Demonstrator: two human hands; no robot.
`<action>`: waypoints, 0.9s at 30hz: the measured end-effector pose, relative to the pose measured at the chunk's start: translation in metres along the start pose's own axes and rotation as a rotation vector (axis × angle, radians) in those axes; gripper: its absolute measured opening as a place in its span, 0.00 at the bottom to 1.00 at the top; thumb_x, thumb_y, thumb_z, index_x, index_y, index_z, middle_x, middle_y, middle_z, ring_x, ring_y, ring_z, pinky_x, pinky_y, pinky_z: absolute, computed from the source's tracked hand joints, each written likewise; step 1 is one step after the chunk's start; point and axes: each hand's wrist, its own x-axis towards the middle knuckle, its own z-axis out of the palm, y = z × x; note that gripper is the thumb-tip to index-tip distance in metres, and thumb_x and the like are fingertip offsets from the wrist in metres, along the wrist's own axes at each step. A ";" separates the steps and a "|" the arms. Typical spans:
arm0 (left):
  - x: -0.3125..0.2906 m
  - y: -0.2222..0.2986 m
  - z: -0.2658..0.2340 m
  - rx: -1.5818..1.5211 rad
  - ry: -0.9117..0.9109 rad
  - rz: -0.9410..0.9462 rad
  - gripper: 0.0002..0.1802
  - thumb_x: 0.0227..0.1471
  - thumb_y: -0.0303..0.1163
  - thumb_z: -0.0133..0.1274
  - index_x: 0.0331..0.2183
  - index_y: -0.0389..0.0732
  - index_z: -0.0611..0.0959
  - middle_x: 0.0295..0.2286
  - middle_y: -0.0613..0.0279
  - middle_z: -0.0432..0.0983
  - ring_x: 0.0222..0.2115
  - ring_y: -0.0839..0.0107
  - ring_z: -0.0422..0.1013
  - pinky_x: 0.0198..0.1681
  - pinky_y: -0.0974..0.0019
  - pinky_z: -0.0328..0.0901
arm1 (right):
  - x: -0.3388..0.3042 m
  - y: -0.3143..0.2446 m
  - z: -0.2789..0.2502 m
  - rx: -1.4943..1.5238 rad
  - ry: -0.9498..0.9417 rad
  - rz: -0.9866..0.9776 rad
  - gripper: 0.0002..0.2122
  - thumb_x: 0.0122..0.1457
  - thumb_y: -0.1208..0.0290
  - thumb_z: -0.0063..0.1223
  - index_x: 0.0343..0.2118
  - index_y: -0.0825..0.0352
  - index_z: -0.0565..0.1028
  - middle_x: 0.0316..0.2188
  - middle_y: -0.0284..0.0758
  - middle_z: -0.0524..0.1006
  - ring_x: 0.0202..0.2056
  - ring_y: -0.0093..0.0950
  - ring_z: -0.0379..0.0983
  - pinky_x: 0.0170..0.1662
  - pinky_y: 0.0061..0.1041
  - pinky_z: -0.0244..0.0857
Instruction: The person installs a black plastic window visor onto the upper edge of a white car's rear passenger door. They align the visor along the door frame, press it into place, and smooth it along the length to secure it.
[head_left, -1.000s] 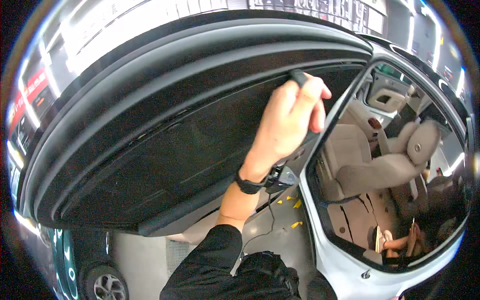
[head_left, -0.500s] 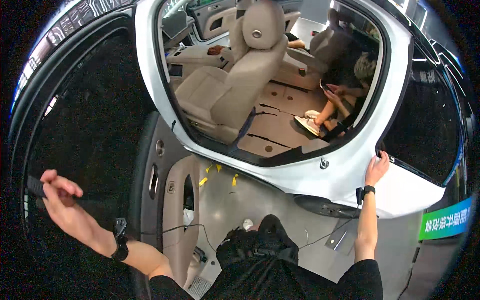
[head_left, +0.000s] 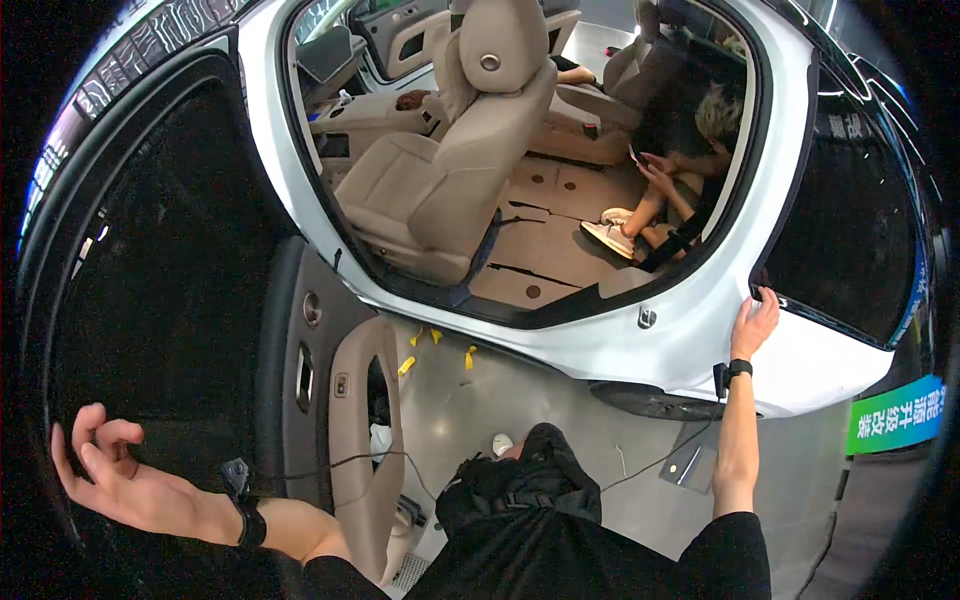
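Car door (head_left: 285, 350) standing open at nine o'clock, left grip (head_left: 125, 480) nearer it, right grip (head_left: 754, 328) at three.
From the left grip, the door's dark pane (head_left: 170, 250) lies between twelve and one and its tan armrest (head_left: 348, 440) at three; the door's long axis runs roughly twelve to six. The left grip is apart, half curled, with nothing visible in it; contact with the pane's edge is unclear. The right grip rests at the rear window's (head_left: 850, 240) lower corner, on the white body panel (head_left: 800, 370); I cannot tell whether it clamps.
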 end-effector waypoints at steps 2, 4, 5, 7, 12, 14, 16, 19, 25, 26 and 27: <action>0.000 0.002 0.007 -0.014 0.014 0.013 0.19 0.56 0.29 0.37 0.49 0.34 0.65 0.37 0.49 0.73 0.23 0.76 0.67 0.28 0.75 0.62 | -0.004 0.003 0.000 -0.016 -0.015 0.014 0.14 0.54 0.71 0.49 0.44 0.65 0.69 0.46 0.38 0.69 0.50 0.37 0.62 0.53 0.35 0.53; -0.002 -0.003 0.009 -0.007 -0.008 0.025 0.22 0.54 0.28 0.37 0.52 0.36 0.60 0.41 0.44 0.71 0.23 0.74 0.69 0.25 0.76 0.62 | -0.003 0.004 0.000 -0.007 -0.014 0.016 0.14 0.54 0.71 0.49 0.44 0.65 0.69 0.46 0.38 0.69 0.50 0.37 0.62 0.53 0.35 0.53; -0.004 -0.003 0.009 -0.007 -0.003 0.028 0.22 0.54 0.28 0.37 0.52 0.36 0.60 0.41 0.44 0.71 0.23 0.74 0.69 0.25 0.76 0.62 | -0.003 0.004 -0.001 -0.001 -0.021 0.017 0.14 0.54 0.71 0.49 0.44 0.65 0.69 0.46 0.38 0.69 0.50 0.37 0.62 0.53 0.35 0.53; -0.009 -0.004 0.010 -0.045 -0.029 0.004 0.24 0.54 0.27 0.37 0.53 0.38 0.58 0.42 0.42 0.70 0.23 0.74 0.69 0.25 0.76 0.62 | -0.004 0.002 0.000 -0.001 -0.018 0.017 0.14 0.54 0.71 0.49 0.44 0.65 0.69 0.46 0.38 0.69 0.50 0.38 0.62 0.54 0.35 0.53; -0.011 -0.004 0.010 -0.020 0.009 0.076 0.27 0.55 0.25 0.36 0.56 0.40 0.53 0.41 0.42 0.70 0.22 0.76 0.68 0.23 0.75 0.62 | -0.003 0.002 -0.001 -0.008 -0.022 0.028 0.13 0.54 0.71 0.49 0.44 0.65 0.69 0.47 0.38 0.68 0.51 0.37 0.61 0.54 0.35 0.53; -0.008 -0.005 0.011 -0.020 -0.073 0.082 0.27 0.55 0.25 0.37 0.56 0.39 0.52 0.41 0.42 0.70 0.21 0.76 0.67 0.22 0.75 0.61 | -0.002 0.001 -0.001 -0.003 -0.021 0.023 0.13 0.54 0.71 0.49 0.44 0.65 0.69 0.47 0.38 0.68 0.50 0.37 0.61 0.54 0.35 0.53; -0.009 -0.005 0.011 0.002 -0.068 0.079 0.27 0.55 0.25 0.37 0.56 0.39 0.52 0.40 0.43 0.71 0.21 0.76 0.66 0.22 0.75 0.61 | -0.002 0.002 0.000 0.002 -0.020 0.019 0.13 0.55 0.71 0.49 0.44 0.65 0.69 0.47 0.38 0.68 0.50 0.37 0.61 0.54 0.35 0.53; -0.015 -0.011 0.007 0.016 -0.061 0.087 0.26 0.55 0.25 0.37 0.56 0.39 0.53 0.38 0.44 0.71 0.21 0.77 0.66 0.22 0.75 0.61 | -0.003 0.004 0.000 -0.009 -0.020 0.024 0.13 0.55 0.71 0.49 0.44 0.65 0.69 0.47 0.38 0.68 0.50 0.37 0.61 0.54 0.35 0.53; -0.027 -0.019 0.002 0.028 -0.004 0.038 0.25 0.56 0.26 0.39 0.54 0.35 0.55 0.34 0.49 0.73 0.21 0.78 0.65 0.23 0.76 0.59 | -0.001 0.002 -0.002 -0.008 -0.021 0.012 0.13 0.55 0.70 0.49 0.44 0.66 0.69 0.47 0.38 0.68 0.50 0.37 0.61 0.54 0.35 0.52; -0.030 -0.023 0.001 0.042 0.008 0.023 0.24 0.56 0.26 0.39 0.54 0.34 0.56 0.33 0.50 0.73 0.20 0.78 0.64 0.23 0.76 0.59 | -0.002 0.003 -0.002 -0.012 -0.029 0.015 0.13 0.55 0.70 0.48 0.44 0.66 0.69 0.47 0.39 0.68 0.50 0.37 0.61 0.55 0.34 0.52; -0.032 -0.025 -0.001 0.042 0.010 0.025 0.24 0.56 0.26 0.39 0.54 0.34 0.56 0.33 0.50 0.73 0.20 0.78 0.64 0.23 0.76 0.59 | -0.002 0.003 -0.002 -0.017 -0.036 0.017 0.13 0.56 0.70 0.47 0.44 0.66 0.69 0.47 0.39 0.68 0.51 0.38 0.61 0.55 0.34 0.51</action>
